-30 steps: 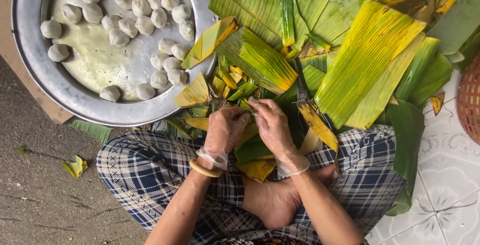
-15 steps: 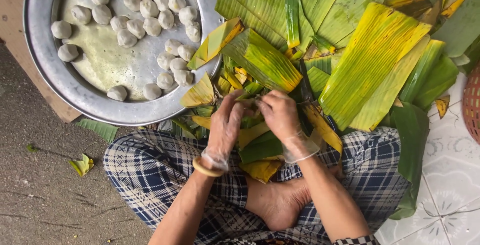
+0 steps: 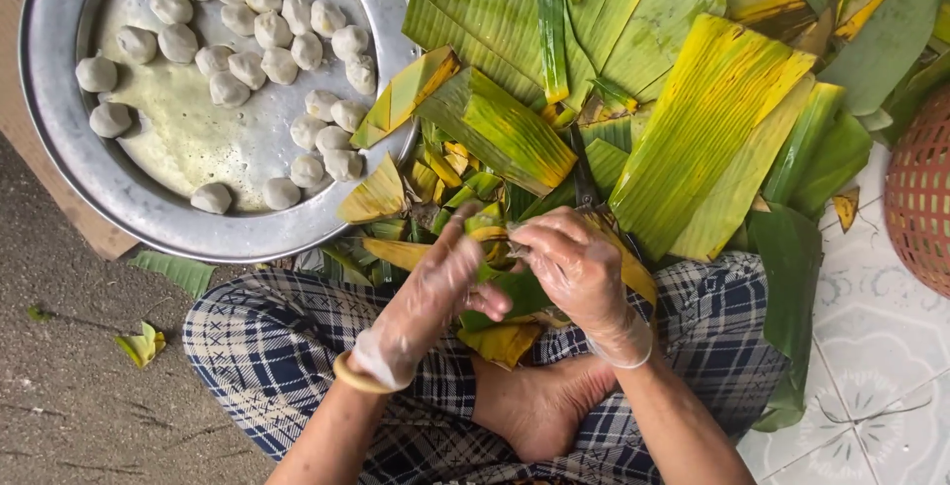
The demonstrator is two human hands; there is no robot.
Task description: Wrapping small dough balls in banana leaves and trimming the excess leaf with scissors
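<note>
Down on the ground we go, grey concrete on one side and pale patterned floor tiles on the other, with a person seated cross-legged in checked trousers. Both gloved hands meet over the lap: the left hand has its fingers spread and curled against a small leaf parcel, while the right hand pinches the parcel's top edge between thumb and fingertips. The parcel sits right between the two hands, just above a folded green leaf resting on the lap. Behind it lies a thick heap of banana leaves, green streaked with yellow, and beside that a wide metal tray carrying rows of pale dough balls. A reddish woven basket peeks in at the far edge. The risk, I'd say, is the fold springing open: the leaf looks stiff, the gloves look slick, and a loose pinch could let the wrap unroll. A dry yellow strip might also split along its grain if creased hard.
</note>
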